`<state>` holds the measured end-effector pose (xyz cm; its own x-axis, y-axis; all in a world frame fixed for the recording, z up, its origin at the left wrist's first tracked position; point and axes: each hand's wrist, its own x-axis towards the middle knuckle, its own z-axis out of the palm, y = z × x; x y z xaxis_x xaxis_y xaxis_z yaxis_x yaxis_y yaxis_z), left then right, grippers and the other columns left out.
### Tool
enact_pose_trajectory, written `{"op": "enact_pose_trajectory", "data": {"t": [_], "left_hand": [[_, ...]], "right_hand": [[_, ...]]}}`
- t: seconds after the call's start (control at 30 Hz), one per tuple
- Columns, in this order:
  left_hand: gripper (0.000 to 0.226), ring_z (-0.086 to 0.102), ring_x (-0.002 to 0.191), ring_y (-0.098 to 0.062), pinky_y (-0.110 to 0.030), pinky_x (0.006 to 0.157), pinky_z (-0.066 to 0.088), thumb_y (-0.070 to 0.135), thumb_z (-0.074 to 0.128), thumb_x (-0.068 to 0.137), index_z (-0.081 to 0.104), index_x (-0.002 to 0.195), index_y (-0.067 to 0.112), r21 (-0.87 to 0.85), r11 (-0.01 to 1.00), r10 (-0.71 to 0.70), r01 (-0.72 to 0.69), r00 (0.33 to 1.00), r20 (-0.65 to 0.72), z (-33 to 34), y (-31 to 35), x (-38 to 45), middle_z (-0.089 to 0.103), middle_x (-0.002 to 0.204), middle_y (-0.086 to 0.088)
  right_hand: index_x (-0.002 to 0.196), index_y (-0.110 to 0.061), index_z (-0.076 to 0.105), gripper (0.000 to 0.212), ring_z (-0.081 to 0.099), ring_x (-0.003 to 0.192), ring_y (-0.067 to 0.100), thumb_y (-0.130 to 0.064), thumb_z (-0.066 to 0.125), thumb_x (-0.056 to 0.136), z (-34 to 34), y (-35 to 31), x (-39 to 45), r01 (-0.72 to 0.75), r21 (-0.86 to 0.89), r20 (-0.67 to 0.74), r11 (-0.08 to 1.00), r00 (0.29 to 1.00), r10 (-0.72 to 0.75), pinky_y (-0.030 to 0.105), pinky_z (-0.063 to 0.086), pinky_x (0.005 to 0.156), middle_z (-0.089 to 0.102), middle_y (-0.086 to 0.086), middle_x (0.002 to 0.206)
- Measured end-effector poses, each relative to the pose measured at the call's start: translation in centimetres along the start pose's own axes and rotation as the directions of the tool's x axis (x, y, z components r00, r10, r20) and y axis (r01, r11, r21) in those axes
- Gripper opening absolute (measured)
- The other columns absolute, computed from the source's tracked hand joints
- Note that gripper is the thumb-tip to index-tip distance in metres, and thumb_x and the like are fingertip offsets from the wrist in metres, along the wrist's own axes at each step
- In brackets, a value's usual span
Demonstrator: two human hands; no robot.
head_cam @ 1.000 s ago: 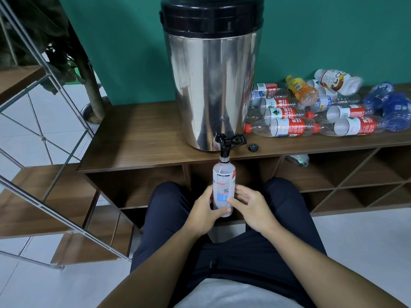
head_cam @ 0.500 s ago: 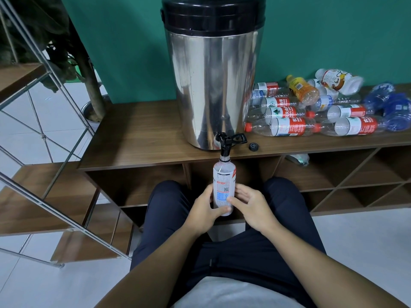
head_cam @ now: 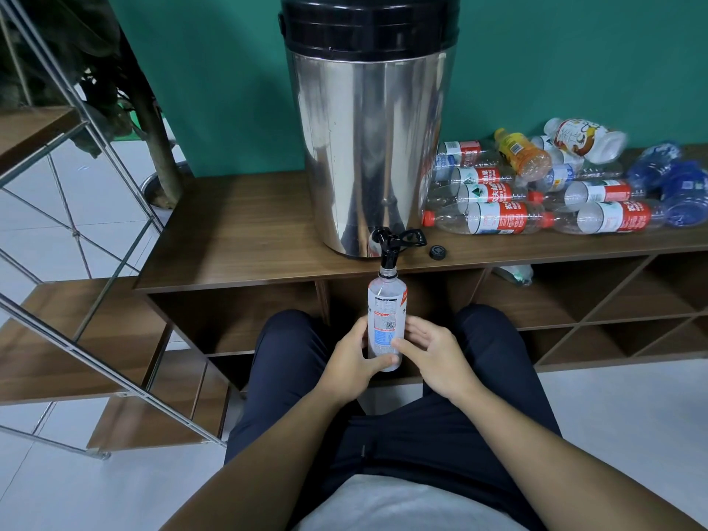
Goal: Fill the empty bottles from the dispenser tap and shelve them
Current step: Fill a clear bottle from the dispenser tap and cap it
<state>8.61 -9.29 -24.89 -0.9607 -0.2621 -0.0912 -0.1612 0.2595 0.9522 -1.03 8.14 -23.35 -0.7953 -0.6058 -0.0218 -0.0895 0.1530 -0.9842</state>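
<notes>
Nearest the camera, the person's two forearms reach forward over dark trousers. The left hand (head_cam: 350,362) grips the lower body of the upright bottle (head_cam: 386,320), fingers curled round it and thumb across its base. The right hand (head_cam: 435,352) holds the same bottle from the other side, thumb pressed on the label and fingers curled loosely behind. The bottle is clear, uncapped, and positioned in front of the bench edge with its mouth directly under the tap (head_cam: 390,247). Its label carries a red band, small print and a code square; the text is too small to read. The tap is black, with a lever pointing right, and projects from the base of the dispenser (head_cam: 367,147), a steel cylinder with a black lid standing on the bench (head_cam: 237,231). A loose black cap (head_cam: 437,252) lies on the bench just right of the tap. Further right lies a heap of empty bottles (head_cam: 536,197), most with red-and-white labels bearing Chinese characters, plus one orange and several blue. Below the bench top, open shelf compartments (head_cam: 597,300) hold one lying bottle (head_cam: 515,273). A metal stair rail (head_cam: 95,285) stands at left.
</notes>
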Motion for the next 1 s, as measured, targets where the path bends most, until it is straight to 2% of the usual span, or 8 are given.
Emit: {"op": "enact_pose_trajectory", "data": {"t": [0.43, 1.0], "left_hand": [[0.069, 0.068, 0.132, -0.003, -0.045, 0.119, 0.054, 0.023, 0.092, 0.092, 0.059, 0.151, 0.038, 0.003, 1.000, -0.010, 0.010, 1.000, 0.001, -0.03, -0.14, 0.03, 0.074, 0.139, 0.020], [0.071, 0.068, 0.132, -0.004, -0.045, 0.118, 0.055, 0.021, 0.093, 0.091, 0.059, 0.152, 0.035, 0.002, 1.000, -0.004, 0.004, 1.000, -0.002, 0.01, -0.24, 0.10, 0.074, 0.139, 0.018]], "right_hand": [[0.147, -0.018, 0.069, 0.046, 0.072, 0.128, 0.009, -0.006, 0.075, 0.103, -0.11, 0.23, 0.09, -0.018, -0.019, 0.010, 1.000, 1.000, 0.018, 0.033, 0.056, 0.112, 0.077, -0.011, 0.135], [0.144, -0.017, 0.070, 0.044, 0.073, 0.126, 0.009, -0.003, 0.074, 0.103, -0.07, -0.01, -0.06, -0.004, -0.036, -0.001, 0.999, 1.000, 0.004, 0.026, 0.057, 0.109, 0.078, -0.011, 0.133]]}}
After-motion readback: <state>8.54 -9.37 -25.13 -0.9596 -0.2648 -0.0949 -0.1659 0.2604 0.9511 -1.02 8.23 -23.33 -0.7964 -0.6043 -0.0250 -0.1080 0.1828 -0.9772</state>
